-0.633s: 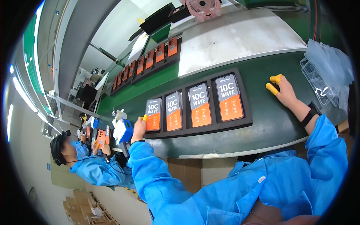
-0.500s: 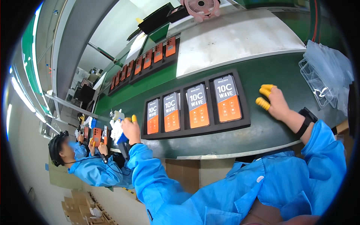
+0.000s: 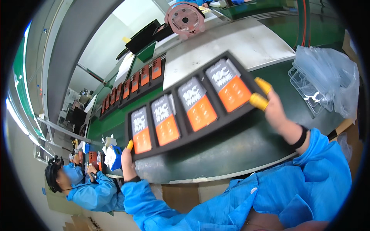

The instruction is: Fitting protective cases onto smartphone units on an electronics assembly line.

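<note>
A black foam tray (image 3: 187, 135) hangs in front of me, tilted, its right end higher than its left. In its slots lies a row of several smartphones (image 3: 198, 102), their faces covered with grey-and-orange printed film. My left hand (image 3: 128, 161) grips the lower left corner, a yellow finger cot on the thumb; its other fingers are hidden. At the right end, my right hand (image 3: 274, 109) holds the edge, with yellow finger cots on two fingers and slight motion blur.
Clear plastic trays and bags (image 3: 323, 82) lie at the right. A white board (image 3: 235, 42) and a pink fan (image 3: 185, 20) are at the back. More orange phones (image 3: 145, 75) stand in trays at the far left. A co-worker (image 3: 86, 184) in blue sits left, beside a blue box (image 3: 112, 158).
Both hands have closed in on the foam tray from its sides. It has come up off the green table and tilted, right end raised. The view has shifted somewhat.
</note>
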Motion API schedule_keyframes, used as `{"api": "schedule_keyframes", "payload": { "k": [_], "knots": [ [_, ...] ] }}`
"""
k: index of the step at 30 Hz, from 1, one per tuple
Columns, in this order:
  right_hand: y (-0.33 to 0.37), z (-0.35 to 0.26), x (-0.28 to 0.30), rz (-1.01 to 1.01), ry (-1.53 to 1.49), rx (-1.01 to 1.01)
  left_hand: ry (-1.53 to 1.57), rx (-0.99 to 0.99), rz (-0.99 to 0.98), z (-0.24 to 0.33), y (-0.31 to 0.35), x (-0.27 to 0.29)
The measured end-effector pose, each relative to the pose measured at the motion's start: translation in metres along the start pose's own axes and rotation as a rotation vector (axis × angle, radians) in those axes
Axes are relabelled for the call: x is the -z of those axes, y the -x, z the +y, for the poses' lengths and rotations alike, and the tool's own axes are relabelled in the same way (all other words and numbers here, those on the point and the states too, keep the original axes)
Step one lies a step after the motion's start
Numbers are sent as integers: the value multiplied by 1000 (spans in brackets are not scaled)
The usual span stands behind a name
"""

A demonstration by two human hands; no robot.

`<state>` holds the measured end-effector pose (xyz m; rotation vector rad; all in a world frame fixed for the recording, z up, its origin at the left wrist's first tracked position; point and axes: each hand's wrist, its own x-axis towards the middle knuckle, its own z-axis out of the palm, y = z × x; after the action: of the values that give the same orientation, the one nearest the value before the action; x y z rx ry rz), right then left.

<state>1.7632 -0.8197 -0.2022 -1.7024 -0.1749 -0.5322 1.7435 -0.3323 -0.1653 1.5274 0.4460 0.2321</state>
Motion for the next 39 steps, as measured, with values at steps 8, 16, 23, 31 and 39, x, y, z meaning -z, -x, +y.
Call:
{"api": "schedule_keyframes", "payload": {
  "k": [8, 16, 23, 31, 39],
  "knots": [
    [-135, 108, 103, 236, -46, -185, -224, -230, -62, -9, -103, -208],
    [-113, 64, 37, 166, 554, 391, -919, -582, 306, -4, -136, -253],
    [-12, 36, -34, -662, 654, 520, -1274, -651, 261, 7, -222, -220],
    [-4, 47, -40, -887, 871, 365, -1444, -443, -102, -26, -312, -229],
    [-8, 47, -49, -919, 872, 365, -1404, -402, 214, -1, -292, -218]
  ]
}}
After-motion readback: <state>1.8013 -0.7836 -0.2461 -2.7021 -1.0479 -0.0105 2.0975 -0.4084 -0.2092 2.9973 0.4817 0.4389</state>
